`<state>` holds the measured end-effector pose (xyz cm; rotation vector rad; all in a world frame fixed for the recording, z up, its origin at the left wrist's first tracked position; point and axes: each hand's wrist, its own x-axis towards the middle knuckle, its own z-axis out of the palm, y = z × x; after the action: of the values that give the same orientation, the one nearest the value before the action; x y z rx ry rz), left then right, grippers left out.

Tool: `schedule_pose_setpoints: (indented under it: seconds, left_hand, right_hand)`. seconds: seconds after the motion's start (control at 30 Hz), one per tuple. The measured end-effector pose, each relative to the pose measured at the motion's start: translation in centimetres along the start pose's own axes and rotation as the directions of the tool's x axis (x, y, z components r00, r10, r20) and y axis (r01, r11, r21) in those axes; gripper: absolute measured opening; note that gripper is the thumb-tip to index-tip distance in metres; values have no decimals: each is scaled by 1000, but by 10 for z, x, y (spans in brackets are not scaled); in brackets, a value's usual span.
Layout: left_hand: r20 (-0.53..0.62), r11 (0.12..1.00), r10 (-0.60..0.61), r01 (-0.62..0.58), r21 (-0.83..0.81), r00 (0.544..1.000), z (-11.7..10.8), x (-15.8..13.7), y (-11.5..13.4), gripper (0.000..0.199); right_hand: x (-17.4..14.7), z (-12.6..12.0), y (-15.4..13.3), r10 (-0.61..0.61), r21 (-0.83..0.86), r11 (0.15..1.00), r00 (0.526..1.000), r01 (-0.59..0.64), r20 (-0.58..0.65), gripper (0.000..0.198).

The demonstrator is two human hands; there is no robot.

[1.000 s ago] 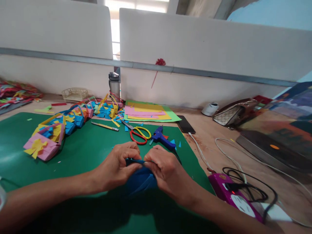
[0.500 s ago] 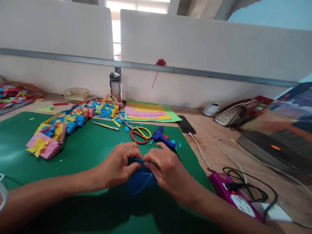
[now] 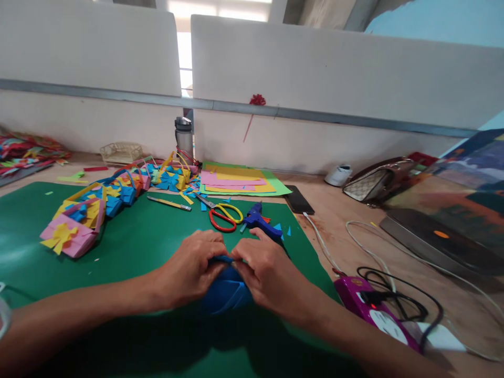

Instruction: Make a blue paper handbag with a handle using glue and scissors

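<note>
Between my hands is a folded blue paper piece point(image 3: 226, 295), its lower part hanging in shadow over the green mat point(image 3: 134, 247). My left hand point(image 3: 197, 268) pinches its top edge from the left, thumb below and fingers above. Close beside it, my right hand point(image 3: 263, 270) pinches the same edge from the right. The fingers hide part of the paper. Just beyond my hands lie a blue hot glue gun point(image 3: 260, 220) and scissors with red and yellow handles point(image 3: 225, 218). A utility knife point(image 3: 169, 203) rests farther left.
Small paper baskets point(image 3: 82, 223) stand in a row at left. Coloured paper sheets point(image 3: 240, 179), a bottle point(image 3: 184, 139) and a phone point(image 3: 299, 199) are at the back. A purple power strip point(image 3: 370, 310) with cables and a grey case point(image 3: 437, 241) lie at right.
Both hands keep their pinch on the blue paper, with hardly any movement. The whole view has shifted very slightly, so the surroundings sit a little farther left.
</note>
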<state>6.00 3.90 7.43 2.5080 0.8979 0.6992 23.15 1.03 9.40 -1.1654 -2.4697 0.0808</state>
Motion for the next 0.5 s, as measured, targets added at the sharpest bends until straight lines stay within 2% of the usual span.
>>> schedule_pose_setpoints:
  seconds: [0.17, 0.4, 0.5]
  left_hand:
    - [5, 1000, -2, 2, 11, 1000, 1, -1, 0, 12]
    - [-42, 982, -58, 50, -182, 997, -5, 4, -1, 13]
    - [-32, 984, -41, 35, -173, 999, -6, 4, -1, 15]
  right_hand:
    - [-1, -1, 0, 5, 27, 1000, 1000, -5, 3, 14]
    - [-1, -5, 1, 12, 68, 998, 1000, -13, 11, 20]
    - [-2, -6, 2, 21, 69, 997, 999, -22, 26, 20]
